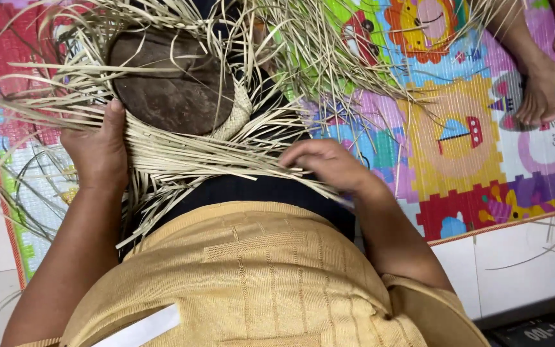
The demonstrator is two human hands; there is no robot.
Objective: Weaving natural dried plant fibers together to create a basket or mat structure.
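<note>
A half-woven piece of pale straw lies across my lap, wrapped around a dark brown rounded wooden block. Long loose straw strands fan out from it in all directions. My left hand presses flat against the left side of the woven band beside the block. My right hand rests on the strands at the right, its fingers pinching a few of them.
A colourful foam play mat with animal pictures covers the floor ahead. Another person's bare foot rests on it at the top right. White floor tiles lie to the right, and a dark object sits at the bottom right corner.
</note>
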